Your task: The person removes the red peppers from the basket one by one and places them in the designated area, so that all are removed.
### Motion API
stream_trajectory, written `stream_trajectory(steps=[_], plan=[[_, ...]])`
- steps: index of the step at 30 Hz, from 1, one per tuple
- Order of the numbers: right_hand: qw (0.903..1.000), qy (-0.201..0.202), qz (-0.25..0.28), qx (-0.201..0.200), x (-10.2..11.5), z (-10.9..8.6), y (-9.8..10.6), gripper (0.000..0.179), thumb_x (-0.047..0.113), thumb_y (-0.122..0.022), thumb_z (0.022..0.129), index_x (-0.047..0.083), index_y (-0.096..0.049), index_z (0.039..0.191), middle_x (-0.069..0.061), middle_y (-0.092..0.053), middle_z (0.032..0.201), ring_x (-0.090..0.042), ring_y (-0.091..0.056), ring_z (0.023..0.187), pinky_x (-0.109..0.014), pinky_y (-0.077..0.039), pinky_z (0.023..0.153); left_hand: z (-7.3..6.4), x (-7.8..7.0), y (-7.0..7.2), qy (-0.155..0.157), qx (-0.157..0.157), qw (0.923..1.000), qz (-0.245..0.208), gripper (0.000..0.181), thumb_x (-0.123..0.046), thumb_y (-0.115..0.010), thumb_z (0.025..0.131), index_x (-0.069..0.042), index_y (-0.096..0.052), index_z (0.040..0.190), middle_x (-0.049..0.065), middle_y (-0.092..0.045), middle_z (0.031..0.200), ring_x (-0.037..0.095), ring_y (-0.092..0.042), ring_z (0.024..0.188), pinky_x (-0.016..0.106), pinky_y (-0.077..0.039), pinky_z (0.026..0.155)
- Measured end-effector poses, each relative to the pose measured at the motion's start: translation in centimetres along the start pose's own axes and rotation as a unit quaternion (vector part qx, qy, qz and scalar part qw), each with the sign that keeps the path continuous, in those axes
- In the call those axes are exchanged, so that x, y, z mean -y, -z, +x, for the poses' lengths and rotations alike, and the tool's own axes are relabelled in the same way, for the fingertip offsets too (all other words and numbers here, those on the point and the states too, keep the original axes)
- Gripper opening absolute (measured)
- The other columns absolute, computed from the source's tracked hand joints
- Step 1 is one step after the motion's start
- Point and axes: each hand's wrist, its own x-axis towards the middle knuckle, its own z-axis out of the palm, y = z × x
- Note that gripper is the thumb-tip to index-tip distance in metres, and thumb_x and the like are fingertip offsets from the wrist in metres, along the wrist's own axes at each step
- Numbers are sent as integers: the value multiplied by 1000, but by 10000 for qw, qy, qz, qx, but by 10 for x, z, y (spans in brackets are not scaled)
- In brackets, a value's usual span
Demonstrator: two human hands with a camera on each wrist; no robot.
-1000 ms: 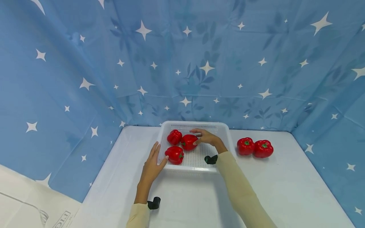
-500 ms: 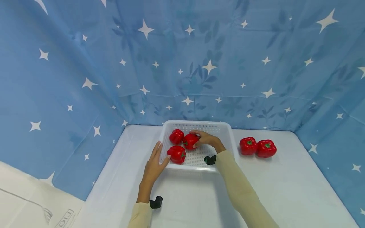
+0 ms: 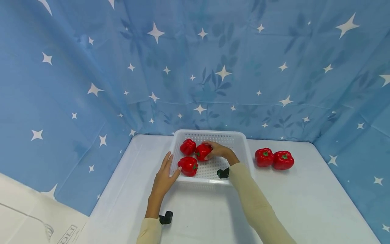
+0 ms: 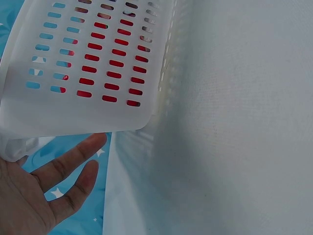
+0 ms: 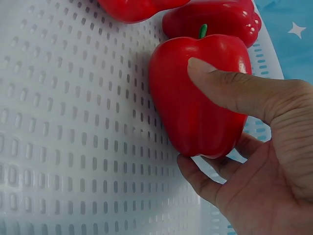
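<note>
My right hand [image 3: 220, 151] holds a red bell pepper [image 5: 195, 112] lying on its side in the white perforated plastic basket [image 3: 210, 180]. Its thumb presses across the pepper's upper side, and the other fingers curl at the blunt end. The green stem points away from the palm. Two more red bell peppers are in the basket, one at the back left [image 3: 188, 147] and one at the front left [image 3: 188, 166]. My left hand [image 3: 163, 181] rests at the basket's left front corner, fingers straight along the outer wall and thumb over the rim beside the front pepper.
Two red bell peppers, one [image 3: 264, 157] touching the other [image 3: 283, 160], stand on the white table [image 3: 307, 200] right of the basket. A blue star-patterned curtain [image 3: 182, 84] closes off the back and sides.
My right hand has closed in on the middle pepper, its fingers now round it. The left hand stays at the basket's corner; the view has shifted slightly.
</note>
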Motion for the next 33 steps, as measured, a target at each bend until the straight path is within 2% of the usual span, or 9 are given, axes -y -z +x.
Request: stream_trajectory(steps=[13,18,33], plan=[[9999,106,58,32,2,-3,-4,87,8,-80,73,14,-37,149,-15,-46,146,-35,-44,134,-48,-47,107,0,0,-1,-62,-32,10000,21,75,-46,-62,91,-22,-30,155,-8,-20,163,32,-41,142,56,-49,95],[9999,119,-2,-80,2,-2,-6,83,10,-82,72,12,-42,145,-15,-50,142,-35,-47,131,-47,-50,104,1,0,-1,13,-20,10000,27,75,-45,-63,91,-24,-30,154,-11,-20,163,30,-41,142,56,-49,96],[9987,117,-290,-394,3,-4,-7,73,14,-85,70,10,-47,133,-15,-53,135,-34,-50,126,-47,-50,103,-1,2,-1,-27,-26,10000,12,75,-43,-64,90,-25,-29,155,-10,-20,163,31,-40,142,55,-49,96]])
